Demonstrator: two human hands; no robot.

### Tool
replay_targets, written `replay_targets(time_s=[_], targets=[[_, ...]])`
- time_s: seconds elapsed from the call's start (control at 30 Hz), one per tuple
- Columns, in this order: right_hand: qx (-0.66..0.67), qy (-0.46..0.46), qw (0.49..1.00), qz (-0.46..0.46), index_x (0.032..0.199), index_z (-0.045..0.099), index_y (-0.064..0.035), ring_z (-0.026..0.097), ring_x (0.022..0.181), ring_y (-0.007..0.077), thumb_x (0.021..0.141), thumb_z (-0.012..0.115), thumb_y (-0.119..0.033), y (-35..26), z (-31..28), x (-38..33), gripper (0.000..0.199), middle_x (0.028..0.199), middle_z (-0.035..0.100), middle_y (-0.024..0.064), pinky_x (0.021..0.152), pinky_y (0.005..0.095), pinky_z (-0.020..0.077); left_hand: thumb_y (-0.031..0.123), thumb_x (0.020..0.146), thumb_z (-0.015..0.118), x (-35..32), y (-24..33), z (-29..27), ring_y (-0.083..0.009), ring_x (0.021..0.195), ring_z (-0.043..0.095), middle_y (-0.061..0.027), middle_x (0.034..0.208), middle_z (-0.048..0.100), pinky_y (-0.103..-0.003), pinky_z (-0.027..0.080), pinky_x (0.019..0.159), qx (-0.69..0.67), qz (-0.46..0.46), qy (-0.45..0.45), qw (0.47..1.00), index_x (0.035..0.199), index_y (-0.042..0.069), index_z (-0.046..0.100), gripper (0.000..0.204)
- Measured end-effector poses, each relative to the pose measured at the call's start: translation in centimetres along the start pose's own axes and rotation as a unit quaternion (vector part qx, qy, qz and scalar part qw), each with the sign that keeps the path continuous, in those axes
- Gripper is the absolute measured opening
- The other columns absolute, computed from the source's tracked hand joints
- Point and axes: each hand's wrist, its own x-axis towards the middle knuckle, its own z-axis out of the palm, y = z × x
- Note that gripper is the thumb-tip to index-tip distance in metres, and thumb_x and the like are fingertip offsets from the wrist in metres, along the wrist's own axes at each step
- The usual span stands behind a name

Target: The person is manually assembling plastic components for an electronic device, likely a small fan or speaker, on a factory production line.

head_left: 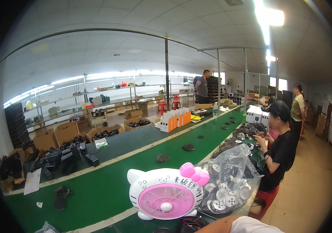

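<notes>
Neither of my hands shows. A bare arm with a white sleeve (228,225) crosses the lower right edge, apparently my right arm, and its hand lies outside the picture. Closest to that arm are a black object with a red wire (193,223) and a white cat-shaped fan (135,188) with a pink grille and pink bow. Behind the fan, a clear plastic bag (228,171) full of round silvery and dark discs rests on the bench. Part of another dark round piece (163,230) shows at the bottom edge.
Dark discs (163,158) lie along the green conveyor belt (107,184). At left are black box-shaped parts (59,155) and cartons (67,132). White and orange boxes (170,121) stand beyond the belt. A seated co-worker (276,151) handles a part at right; other people stand farther back.
</notes>
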Motion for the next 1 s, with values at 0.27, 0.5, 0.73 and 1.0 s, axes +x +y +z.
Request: replay_targets(time_s=[0.27,0.5,0.73,1.0], targets=[[0.002,0.031,0.998,0.051,0.106,0.066,-0.0028,0.067,0.083,0.0440,0.092,0.065,-0.024,0.2,0.6,-0.3,0.025,0.089,0.069,0.0226,0.071,0.0482,0.0520,0.023,0.093,0.069,-0.7,-1.0,0.7,-0.0375,0.074,0.061,-0.0205,0.085,0.064,-0.044,0.048,0.066,0.049,-0.017,0.007,0.999,0.099,0.002,0.063,0.023],[0.009,0.048,0.998,0.040,0.104,0.065,-0.0012,0.067,0.084,0.0435,0.092,0.067,-0.027,0.7,1.0,-0.3,0.029,0.090,0.069,0.0233,0.071,0.0473,0.0524,0.022,0.094,0.068,-0.6,-1.7,1.5,-0.0350,0.081,0.065,-0.0180,0.092,0.069,-0.041,0.052,0.074,0.061,-0.033,0.031,0.997,0.102,0.001,0.069,0.023],[0.092,0.113,0.987,0.062,0.102,0.062,0.0009,0.067,0.081,0.0427,0.101,0.058,-0.035,0.8,1.8,0.4,0.036,0.087,0.068,0.0241,0.068,0.0450,0.0513,0.029,0.099,0.064,-1.4,-4.1,2.9,-0.0311,0.103,0.066,-0.0208,0.115,0.069,-0.039,0.052,0.093,-0.048,-0.101,0.105,0.988,0.122,-0.005,0.063,0.041],[0.023,0.094,0.988,0.118,0.093,0.064,-0.0026,0.067,0.077,0.0404,0.099,0.058,-0.032,0.6,2.4,0.2,0.031,0.087,0.068,0.0206,0.066,0.0469,0.0523,0.022,0.100,0.061,-1.3,-0.9,2.9,-0.0299,0.090,0.067,-0.0174,0.098,0.071,-0.041,0.053,0.083,-0.134,-0.146,0.063,0.978,0.108,-0.004,0.068,0.029]])
